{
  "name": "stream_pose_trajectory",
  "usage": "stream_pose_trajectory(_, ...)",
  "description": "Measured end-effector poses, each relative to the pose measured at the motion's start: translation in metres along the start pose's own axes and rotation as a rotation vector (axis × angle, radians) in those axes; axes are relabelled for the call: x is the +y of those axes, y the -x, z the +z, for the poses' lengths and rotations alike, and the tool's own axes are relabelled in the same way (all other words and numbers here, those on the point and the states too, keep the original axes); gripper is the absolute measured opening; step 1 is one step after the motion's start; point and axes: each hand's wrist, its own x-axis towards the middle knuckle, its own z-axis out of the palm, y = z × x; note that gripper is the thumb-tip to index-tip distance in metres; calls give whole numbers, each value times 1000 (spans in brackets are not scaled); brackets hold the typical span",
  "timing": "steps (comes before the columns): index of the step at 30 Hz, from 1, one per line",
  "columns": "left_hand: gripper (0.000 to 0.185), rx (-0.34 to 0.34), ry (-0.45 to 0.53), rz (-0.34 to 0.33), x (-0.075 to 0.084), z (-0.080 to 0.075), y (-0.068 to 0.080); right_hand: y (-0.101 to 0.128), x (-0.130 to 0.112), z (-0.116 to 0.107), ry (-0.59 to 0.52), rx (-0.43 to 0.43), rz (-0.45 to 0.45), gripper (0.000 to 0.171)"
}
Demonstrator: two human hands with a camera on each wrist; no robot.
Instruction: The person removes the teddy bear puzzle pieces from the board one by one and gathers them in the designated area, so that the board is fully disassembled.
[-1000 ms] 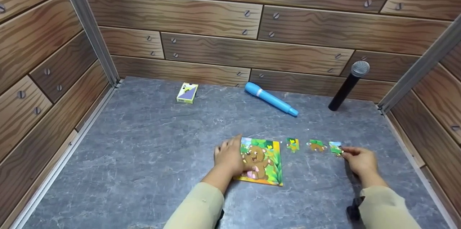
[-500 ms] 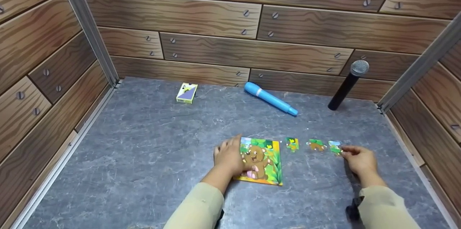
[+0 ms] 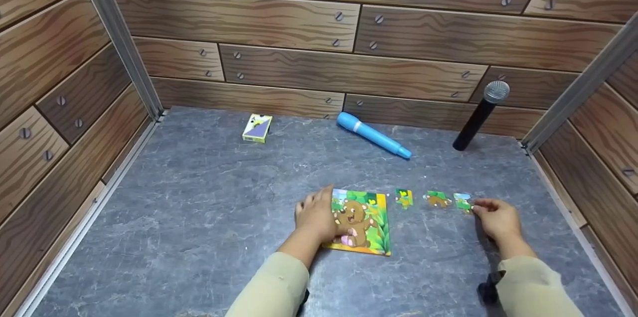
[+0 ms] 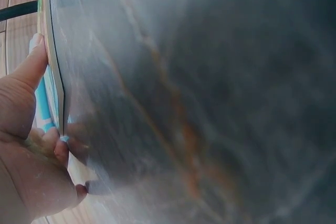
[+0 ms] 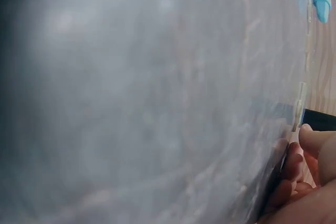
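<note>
A bear jigsaw puzzle (image 3: pixel 366 222) lies on the grey marbled table, its left side covered by my left hand (image 3: pixel 315 218). The left thumb (image 4: pixel 34 59) lies over the puzzle's face, and the other fingers bend at its edge. To the right, my right hand (image 3: pixel 500 220) has thumb and forefinger at the right edge of a blue-and-green puzzle piece (image 3: pixel 461 201), pinching it close to the table. In the right wrist view that piece (image 5: pixel 299 106) shows edge-on by the thumb tip. Two more pieces, a brown-and-green one (image 3: pixel 437 199) and a yellow-green one (image 3: pixel 404 198), lie between the hands.
Behind the puzzle lies a blue marker-shaped tube (image 3: pixel 374 135). A black microphone (image 3: pixel 476 120) with a silver head stands at the back right. A playing-card box (image 3: pixel 257 128) lies at the back left. Wood-patterned walls (image 3: pixel 289 63) enclose the table.
The right-hand piece turns slightly and lies flatter, with my right fingertips shifted to its edge. My left hand and the puzzle stay in place. The head view tilts a little.
</note>
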Motion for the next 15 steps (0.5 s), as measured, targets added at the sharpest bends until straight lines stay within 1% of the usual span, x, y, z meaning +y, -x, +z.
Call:
stream_pose_trajectory(5,119,-3,-15,4,-1,-2,1,2,-4,-2,-92,-53,73,53)
stream_pose_trajectory(8,117,2,-18,9,-1,-2,2,4,-6,-4,-132,-70,91,58)
stream_pose_trajectory(12,115,13,-7,15,0,-2,2,5,-6,-9,-171,-48,95,60)
stream_pose_trajectory(15,114,6,-12,15,0,-2,1,5,-4,-13,-163,-18,85,59)
